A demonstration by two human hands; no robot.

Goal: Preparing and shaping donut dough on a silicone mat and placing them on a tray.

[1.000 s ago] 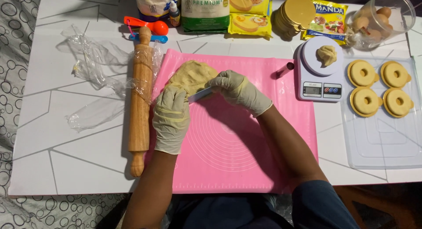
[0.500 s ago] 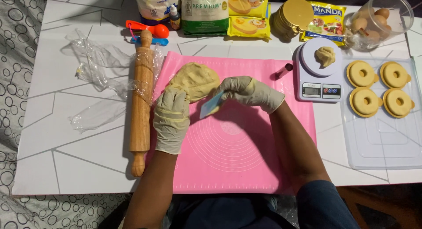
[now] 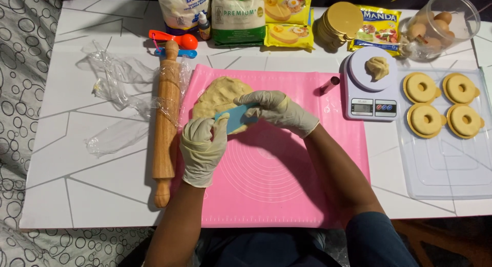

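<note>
Both your gloved hands, left and right, pinched the blue scraper over the dough on the mat; sticky dough could have torn or dragged.

The blue scraper is mostly hidden under both gloved hands. The right hand covers part of the dough. The bags at the top are cut off. The scale's small screen is too tiny to read.

Bright, even light; perhaps slight blur
</note>
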